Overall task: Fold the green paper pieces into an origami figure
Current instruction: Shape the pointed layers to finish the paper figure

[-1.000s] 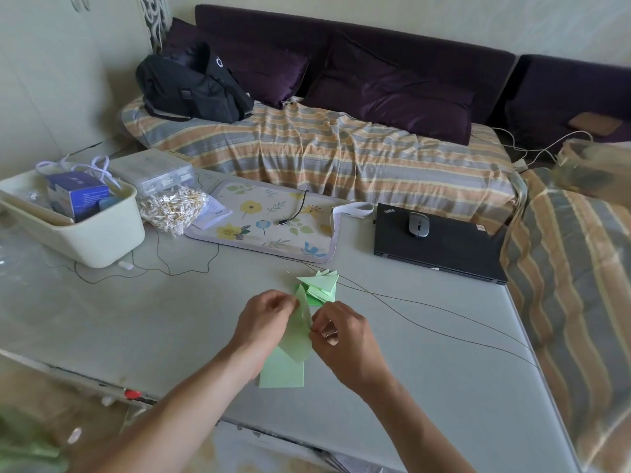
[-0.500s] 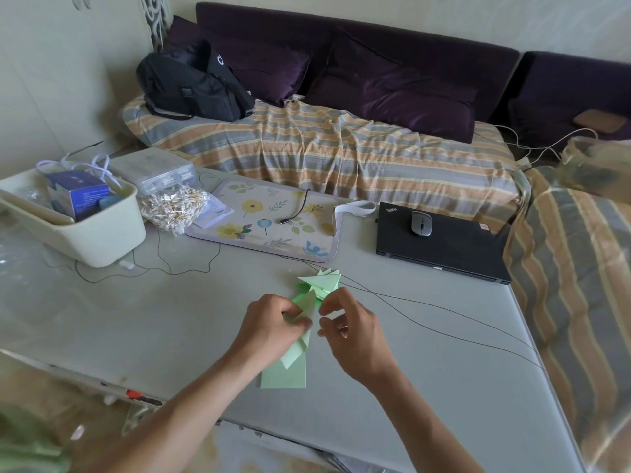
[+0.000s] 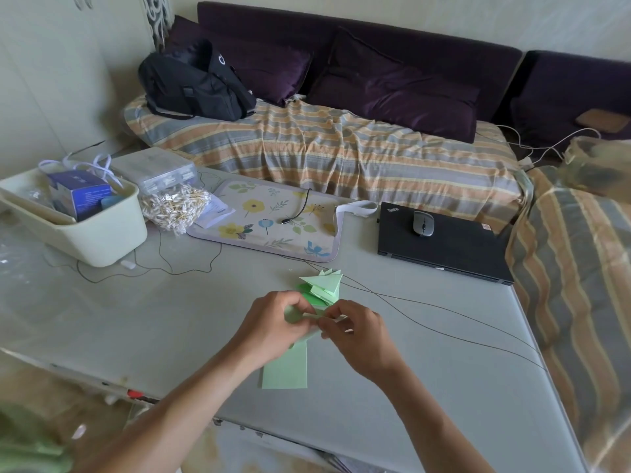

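Note:
A small light green paper piece point(image 3: 296, 315) is held just above the table between both hands. My left hand point(image 3: 273, 324) pinches its left side and my right hand point(image 3: 358, 331) pinches its right side, fingertips almost meeting. Most of the piece is hidden by my fingers. Under my hands lies a flat stack of light green paper rectangles point(image 3: 286, 368). Just beyond my hands stands a pile of folded green triangular units point(image 3: 322, 285), one darker green.
A black laptop point(image 3: 444, 245) with a grey mouse point(image 3: 423, 223) lies at the right. A floral mat point(image 3: 273, 223) and a cream bin point(image 3: 99, 233) sit at the back left. Thin black cables point(image 3: 426, 322) cross the table to the right. A striped sofa stands behind.
The paper piece stood taller between my hands a second ago; it is now folded down smaller, and both hands have closed in together over it.

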### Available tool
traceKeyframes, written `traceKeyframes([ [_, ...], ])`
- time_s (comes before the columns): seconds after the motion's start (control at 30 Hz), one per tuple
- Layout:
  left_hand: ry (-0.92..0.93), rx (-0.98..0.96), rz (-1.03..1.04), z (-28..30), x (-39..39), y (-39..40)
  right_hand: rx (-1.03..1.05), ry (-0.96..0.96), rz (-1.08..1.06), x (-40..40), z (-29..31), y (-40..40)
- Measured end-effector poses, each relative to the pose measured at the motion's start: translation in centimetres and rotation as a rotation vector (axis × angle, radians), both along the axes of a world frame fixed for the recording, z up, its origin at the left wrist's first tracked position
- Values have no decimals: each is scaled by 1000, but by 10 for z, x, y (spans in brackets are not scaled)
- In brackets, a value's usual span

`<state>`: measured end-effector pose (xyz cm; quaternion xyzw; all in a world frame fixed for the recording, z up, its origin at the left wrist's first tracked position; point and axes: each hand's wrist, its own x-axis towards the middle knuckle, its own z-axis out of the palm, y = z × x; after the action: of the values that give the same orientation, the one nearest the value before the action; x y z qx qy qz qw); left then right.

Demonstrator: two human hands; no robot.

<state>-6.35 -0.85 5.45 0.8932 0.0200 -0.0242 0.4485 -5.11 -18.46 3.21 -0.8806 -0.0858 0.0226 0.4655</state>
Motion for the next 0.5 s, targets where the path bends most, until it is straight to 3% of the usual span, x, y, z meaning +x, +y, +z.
traceKeyframes([
  [0.2,-140,-15,-63,6,-3,2,114,144,-81,-3,13,2],
  [0.5,-222,0,13,0,1,3,182,170,-118,-2,15,3],
])
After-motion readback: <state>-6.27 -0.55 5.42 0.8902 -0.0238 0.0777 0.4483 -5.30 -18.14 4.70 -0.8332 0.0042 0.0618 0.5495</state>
